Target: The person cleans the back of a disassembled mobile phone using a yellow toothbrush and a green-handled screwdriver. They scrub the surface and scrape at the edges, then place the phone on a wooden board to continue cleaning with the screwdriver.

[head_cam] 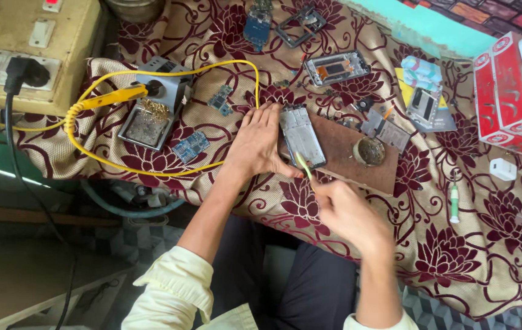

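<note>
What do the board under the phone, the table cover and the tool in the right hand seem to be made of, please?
Board: probably wood, matt brown, flat, with worn dark marks.
Table cover: woven cloth, beige with maroon flowers; it creases and drapes over the edge.
Tool in the right hand: likely plastic, pale yellow-green and thin; blurred, so uncertain.
</note>
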